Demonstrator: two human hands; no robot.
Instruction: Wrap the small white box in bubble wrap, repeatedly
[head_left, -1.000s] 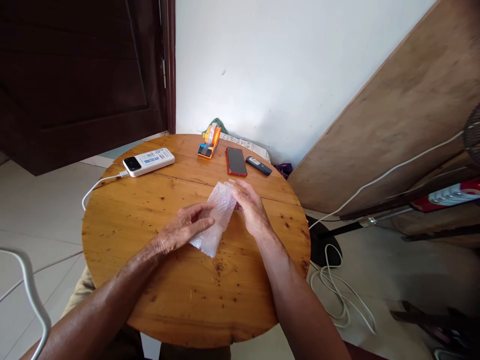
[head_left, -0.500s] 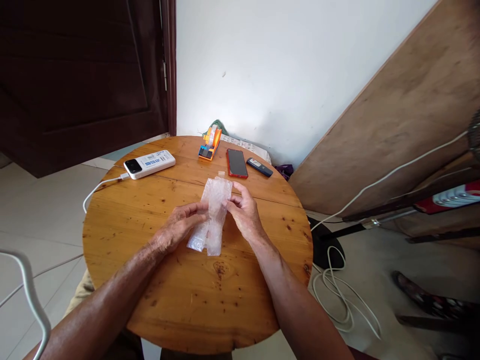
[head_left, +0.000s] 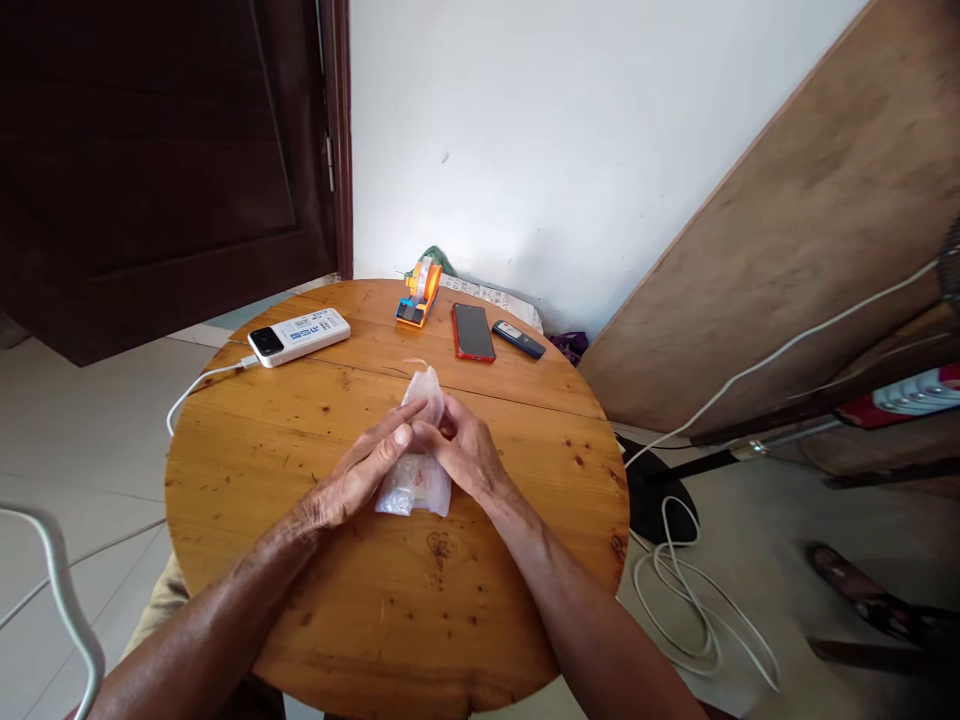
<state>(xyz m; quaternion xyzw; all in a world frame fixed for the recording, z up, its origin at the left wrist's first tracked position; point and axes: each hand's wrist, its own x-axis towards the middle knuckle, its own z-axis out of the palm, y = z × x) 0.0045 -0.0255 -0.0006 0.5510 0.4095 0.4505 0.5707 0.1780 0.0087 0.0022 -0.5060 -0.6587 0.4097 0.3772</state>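
Right hand [head_left: 472, 455] pinching the bubble wrap [head_left: 429, 488] along its right side, left hand [head_left: 360, 478] laid against it, left grip not determinable, wrap over mid-counter [head_left: 375, 610], phone [head_left: 473, 331] and tape dispenser [head_left: 420, 293] beyond, power bank [head_left: 304, 337] at left rear.

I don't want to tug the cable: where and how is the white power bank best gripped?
The white power bank is probably best gripped across its long edges toward the right end, from above: it lies flat, long and narrow, and the cable joins at its left end.
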